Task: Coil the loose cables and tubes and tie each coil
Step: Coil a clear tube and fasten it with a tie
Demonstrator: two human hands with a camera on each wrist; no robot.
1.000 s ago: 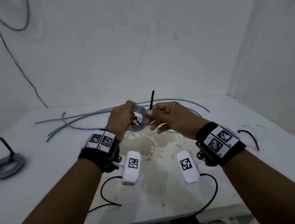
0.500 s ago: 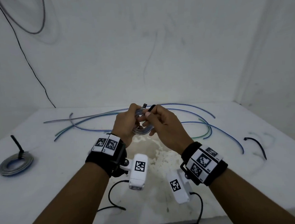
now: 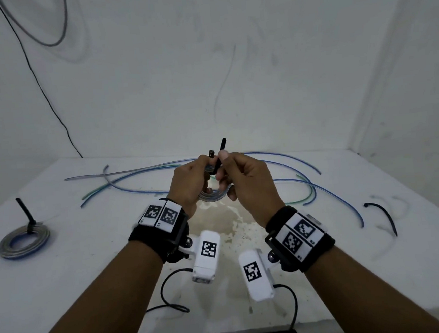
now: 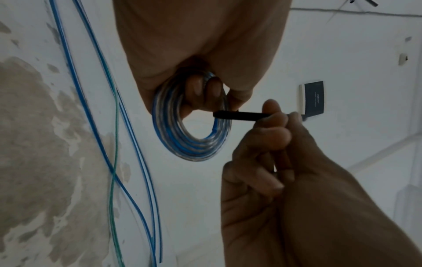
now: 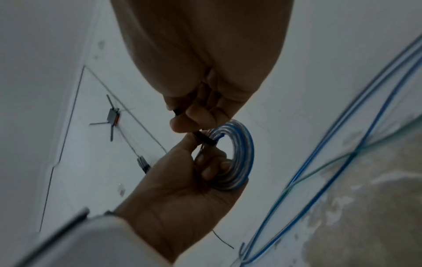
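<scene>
My left hand (image 3: 192, 180) holds a small coil of clear and blue tube (image 3: 212, 194) upright above the table, fingers hooked through its ring (image 4: 194, 137). A black cable tie (image 3: 219, 157) wraps the coil's top (image 5: 206, 140). My right hand (image 3: 236, 178) pinches the tie's strap between thumb and forefinger, and the strap's free end sticks up past my fingers. In the left wrist view the strap (image 4: 239, 115) runs level from the coil into my right fingers. Loose blue, green and clear tubes (image 3: 287, 179) lie on the table behind my hands.
A tied coil (image 3: 23, 242) with its black tie sticking up lies at the table's left. A spare black cable tie (image 3: 382, 214) lies at the right. The white table (image 3: 89, 255) ends in walls behind and at the right. A thin black wire (image 3: 41, 83) hangs down the back wall.
My hands have risen slightly with the coil. The strap's free end, short at my fingertips half a second ago, now stands up above my right hand.
</scene>
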